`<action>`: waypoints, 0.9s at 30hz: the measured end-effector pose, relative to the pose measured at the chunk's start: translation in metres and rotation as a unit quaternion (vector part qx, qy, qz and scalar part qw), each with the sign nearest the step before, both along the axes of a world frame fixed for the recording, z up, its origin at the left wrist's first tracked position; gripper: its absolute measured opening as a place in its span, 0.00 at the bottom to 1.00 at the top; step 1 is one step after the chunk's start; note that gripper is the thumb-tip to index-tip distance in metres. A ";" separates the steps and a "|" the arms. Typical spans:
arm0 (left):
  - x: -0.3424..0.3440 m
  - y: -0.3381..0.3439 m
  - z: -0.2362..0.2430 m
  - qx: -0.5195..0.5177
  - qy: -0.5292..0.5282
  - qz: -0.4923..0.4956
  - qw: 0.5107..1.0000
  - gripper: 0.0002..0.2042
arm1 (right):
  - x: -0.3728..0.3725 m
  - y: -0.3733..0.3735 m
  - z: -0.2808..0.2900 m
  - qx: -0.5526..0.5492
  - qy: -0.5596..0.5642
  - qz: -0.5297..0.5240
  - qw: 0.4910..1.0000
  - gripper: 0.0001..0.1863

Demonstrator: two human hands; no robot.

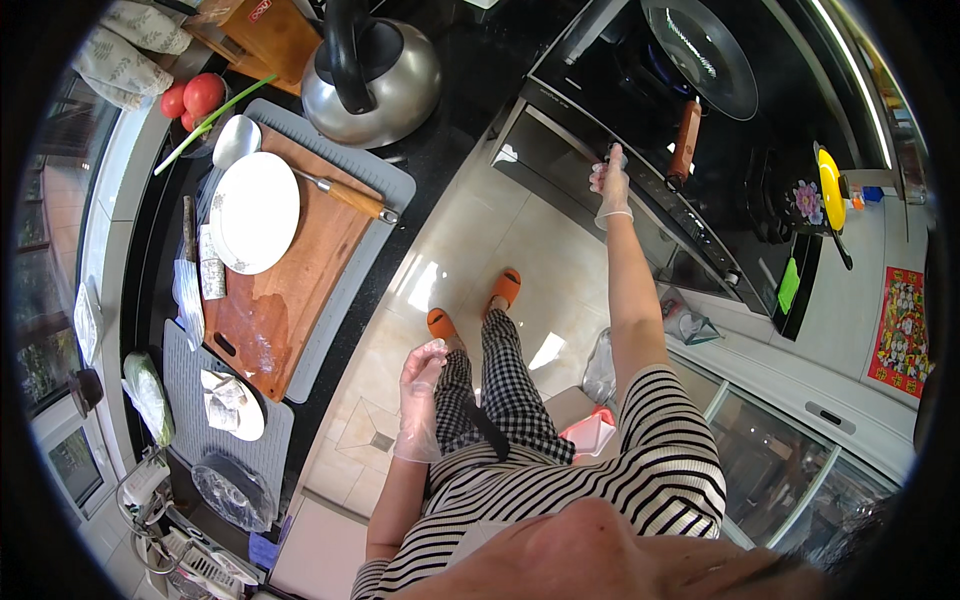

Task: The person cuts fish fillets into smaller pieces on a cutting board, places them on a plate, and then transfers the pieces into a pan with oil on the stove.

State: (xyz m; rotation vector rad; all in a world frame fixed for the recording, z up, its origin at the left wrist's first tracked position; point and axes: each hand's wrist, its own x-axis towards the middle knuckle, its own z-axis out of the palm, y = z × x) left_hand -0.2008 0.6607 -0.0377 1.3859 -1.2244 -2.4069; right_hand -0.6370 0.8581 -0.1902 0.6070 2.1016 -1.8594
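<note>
My right hand, in a clear plastic glove, reaches out to the front panel of the stove. Its fingers close at a small dark knob there, mostly hidden by the hand. Just beyond it, a dark frying pan with a wooden handle sits over a burner, where a bluish glow shows. Held up in front of my body is my left hand, gloved the same way, fingers curled together and nothing visible in them.
Left counter: a wooden cutting board bearing a white plate, a large spoon, a steel kettle, tomatoes and a plate of pale food. At right stands a yellow pan. Orange slippers are on the tiled floor.
</note>
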 end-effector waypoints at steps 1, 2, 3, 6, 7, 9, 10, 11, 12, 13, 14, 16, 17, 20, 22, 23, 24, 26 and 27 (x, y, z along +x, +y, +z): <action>0.001 0.000 0.000 -0.001 -0.003 0.000 1.000 0.11 | -0.001 0.000 0.000 0.002 -0.009 -0.005 1.000 0.41; 0.001 -0.001 0.000 -0.001 0.000 0.000 1.000 0.11 | -0.001 0.001 -0.001 -0.010 -0.006 0.002 1.000 0.39; 0.002 -0.001 -0.001 -0.001 0.003 0.000 1.000 0.11 | -0.002 0.001 -0.002 -0.017 -0.008 -0.001 1.000 0.38; 0.003 -0.001 -0.002 -0.001 0.007 -0.001 1.000 0.11 | -0.003 0.003 -0.005 -0.030 -0.010 -0.008 0.999 0.36; 0.004 -0.001 -0.003 0.000 0.007 -0.001 1.000 0.11 | -0.003 0.003 -0.006 -0.030 -0.014 -0.015 0.999 0.36; 0.004 0.000 -0.004 0.002 0.005 0.000 1.000 0.11 | -0.004 0.003 -0.008 -0.026 -0.013 -0.001 1.000 0.39; 0.004 0.000 -0.004 0.003 0.004 0.001 1.000 0.11 | -0.004 0.003 -0.009 -0.018 -0.017 -0.004 1.000 0.40; 0.004 0.000 -0.004 0.003 0.006 0.001 1.000 0.11 | -0.005 0.004 -0.009 -0.022 -0.011 0.007 1.000 0.40; 0.005 0.000 -0.004 0.003 0.007 0.002 1.000 0.11 | -0.005 0.004 -0.009 -0.022 -0.009 0.012 1.000 0.40; 0.005 0.000 -0.004 0.003 0.009 0.003 1.000 0.11 | -0.005 0.004 -0.009 -0.016 -0.012 0.009 1.000 0.40; 0.005 0.000 -0.004 0.006 0.008 0.004 1.000 0.11 | -0.004 0.004 -0.009 -0.026 -0.009 0.018 0.999 0.40; 0.004 0.001 -0.005 0.010 0.009 0.008 1.000 0.11 | -0.004 0.005 -0.009 -0.031 -0.015 0.016 0.999 0.40; 0.004 0.001 -0.004 0.009 0.008 0.009 1.000 0.11 | -0.004 0.005 -0.008 -0.034 -0.015 0.024 0.999 0.40; 0.001 0.002 -0.004 0.005 0.009 0.012 1.000 0.11 | -0.003 0.005 -0.008 -0.045 -0.015 0.031 0.998 0.39; -0.001 0.003 -0.004 0.003 0.008 0.012 1.000 0.11 | -0.002 0.005 -0.008 -0.059 -0.017 0.027 0.998 0.38; -0.003 0.004 -0.003 0.002 0.010 0.014 1.000 0.11 | -0.002 0.005 -0.008 -0.076 -0.011 0.034 0.996 0.37; -0.005 0.005 -0.003 0.001 0.011 0.015 1.000 0.11 | -0.002 0.005 -0.008 -0.087 -0.013 0.034 0.996 0.37; -0.009 0.007 -0.003 -0.002 0.010 0.017 1.000 0.11 | -0.001 0.005 -0.007 -0.073 -0.020 0.019 0.997 0.36; -0.012 0.008 -0.003 -0.005 0.008 0.018 1.000 0.10 | 0.000 0.005 -0.007 -0.073 -0.011 0.033 0.997 0.36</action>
